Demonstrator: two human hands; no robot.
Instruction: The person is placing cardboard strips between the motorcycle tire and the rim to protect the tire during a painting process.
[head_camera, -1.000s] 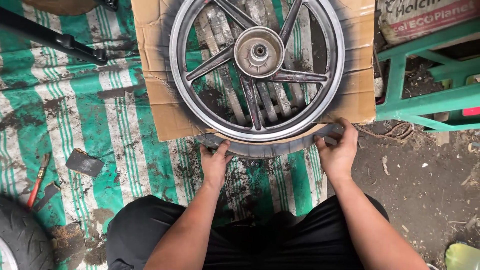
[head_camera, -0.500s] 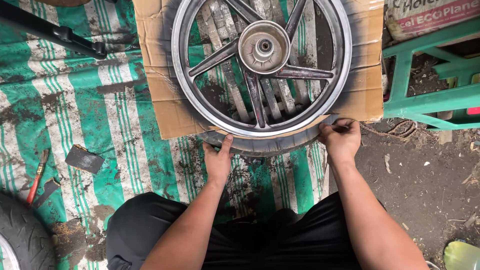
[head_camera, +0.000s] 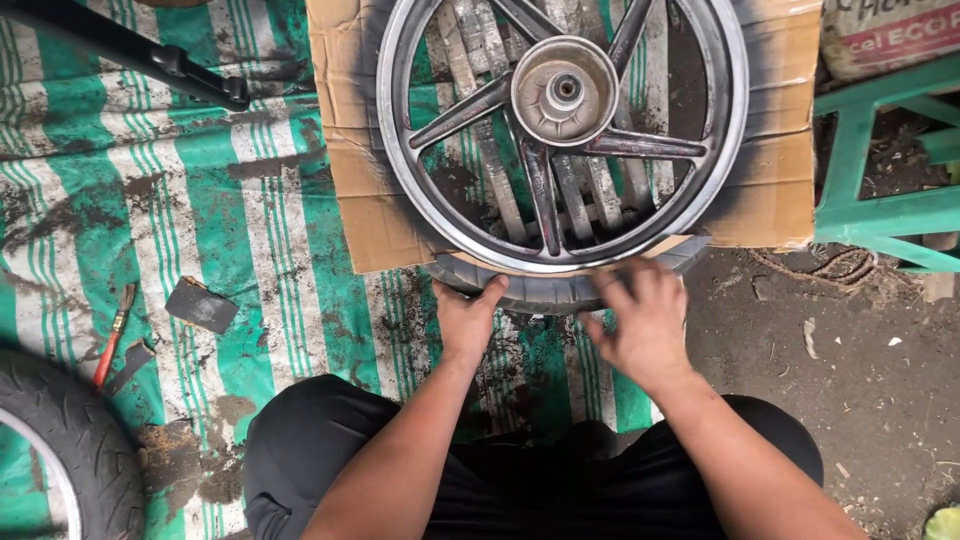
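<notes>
A grey spoked motorcycle wheel rim (head_camera: 720, 110) lies flat on a sheet of brown cardboard (head_camera: 770, 190), its round hub (head_camera: 565, 90) in the middle. A black tyre (head_camera: 545, 290) sticks out from under the rim's near edge. My left hand (head_camera: 468, 318) presses on the tyre's left part, thumb raised against it. My right hand (head_camera: 640, 320) lies flat on the tyre just below the rim, fingers spread and a little blurred. Neither hand closes around anything. My knees in dark trousers are below.
A green-and-white striped tarpaulin (head_camera: 150, 200) covers the ground at left. On it lie a dark flat piece (head_camera: 200, 305), a red-handled tool (head_camera: 112, 335) and a black bar (head_camera: 130, 50). Another tyre (head_camera: 70, 440) sits bottom left. A green frame (head_camera: 880, 200) stands at right on bare dirt.
My right hand has slid left along the tyre from the rim's right side towards the middle. My left hand stays on the tyre's left part. The view has shifted slightly.
</notes>
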